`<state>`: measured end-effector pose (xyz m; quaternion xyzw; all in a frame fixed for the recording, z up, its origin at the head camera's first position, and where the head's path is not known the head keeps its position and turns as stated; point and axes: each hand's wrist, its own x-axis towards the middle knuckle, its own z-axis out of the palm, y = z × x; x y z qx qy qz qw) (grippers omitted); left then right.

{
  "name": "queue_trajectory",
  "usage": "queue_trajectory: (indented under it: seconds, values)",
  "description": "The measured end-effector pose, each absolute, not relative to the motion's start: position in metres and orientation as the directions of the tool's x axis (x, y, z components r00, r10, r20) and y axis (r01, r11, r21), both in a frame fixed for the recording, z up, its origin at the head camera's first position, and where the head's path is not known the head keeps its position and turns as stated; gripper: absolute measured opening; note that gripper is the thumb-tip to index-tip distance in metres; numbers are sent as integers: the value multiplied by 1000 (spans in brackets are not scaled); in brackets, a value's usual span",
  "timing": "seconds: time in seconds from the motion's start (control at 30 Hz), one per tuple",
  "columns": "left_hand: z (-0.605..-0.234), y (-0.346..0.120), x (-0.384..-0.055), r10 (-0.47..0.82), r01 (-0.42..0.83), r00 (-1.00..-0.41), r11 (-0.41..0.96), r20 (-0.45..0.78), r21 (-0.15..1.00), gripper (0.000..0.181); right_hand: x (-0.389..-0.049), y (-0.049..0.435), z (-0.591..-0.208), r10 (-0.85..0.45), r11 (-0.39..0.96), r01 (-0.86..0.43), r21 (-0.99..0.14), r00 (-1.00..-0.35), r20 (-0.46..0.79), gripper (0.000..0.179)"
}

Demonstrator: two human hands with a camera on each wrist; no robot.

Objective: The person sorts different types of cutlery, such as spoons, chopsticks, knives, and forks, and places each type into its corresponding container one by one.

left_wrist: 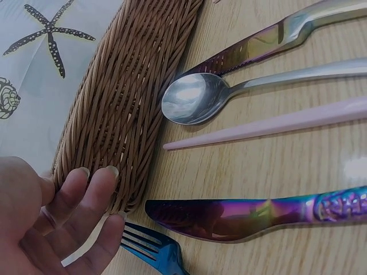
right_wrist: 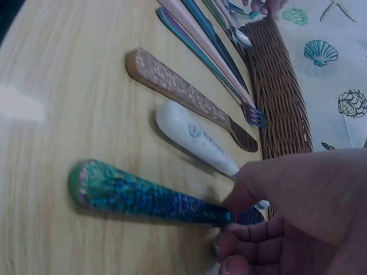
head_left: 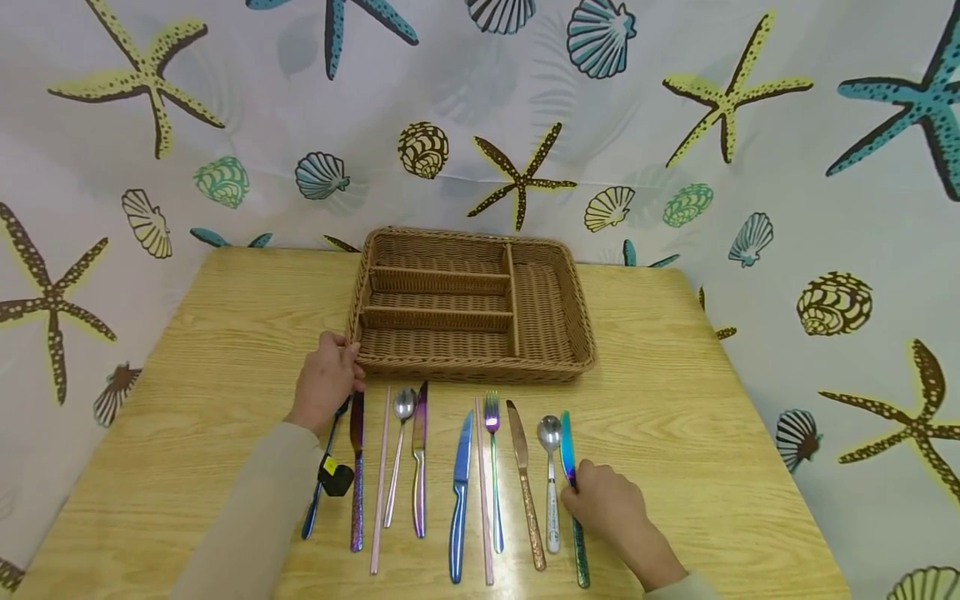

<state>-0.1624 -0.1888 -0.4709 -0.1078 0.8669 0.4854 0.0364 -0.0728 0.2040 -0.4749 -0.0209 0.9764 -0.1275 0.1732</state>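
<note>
A brown wicker basket (head_left: 457, 367) with several compartments stands at the back of the table. My left hand (head_left: 326, 382) holds its front left corner at the rim; in the left wrist view, bent fingers (left_wrist: 103, 192) lie against the woven wall. Just below that hand are a blue fork (left_wrist: 157, 249) and a purple-sheened knife (head_left: 357, 475). At the right end of the cutlery row, my right hand (head_left: 609, 504) pinches a teal knife (head_left: 581, 554) near mid-length. Its glittery handle shows in the right wrist view. Beside it lies a spoon with a white handle (right_wrist: 192, 137).
Between the hands lie a silver spoon (head_left: 403, 406), pink chopsticks (head_left: 381, 483), a purple-bladed knife (head_left: 420, 458), a blue knife (head_left: 460, 500), a rainbow fork (head_left: 492, 425) and a copper-coloured knife (head_left: 525, 475). A patterned cloth (head_left: 450, 100) hangs behind the table.
</note>
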Motion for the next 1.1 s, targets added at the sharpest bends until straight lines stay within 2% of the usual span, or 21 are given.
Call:
queue_trajectory:
  seconds: [0.1,0.27,0.53,0.97,1.1]
  values:
    - [-472,-189,-164,-160,-229,-972,504,-170,832,47,-74,198,-476,-59,973,16,-231,-946,-318,23]
    - [-472,-190,-167,-169,-249,-967,493,-189,834,47,-79,197,-482,-29,965,52,-256,-952,-305,23]
    - [-473,-192,-168,-175,-266,-963,518,-204,813,45,-80,191,-497,-21,961,77,-264,-937,-348,22]
    - [-474,-185,-166,-206,-273,-960,515,-191,813,42,-69,191,-489,-35,985,10,-171,-966,-258,24]
    - [-473,-186,-166,-205,-251,-964,513,-167,821,42,-70,197,-478,-47,978,5,-209,-969,-241,23]
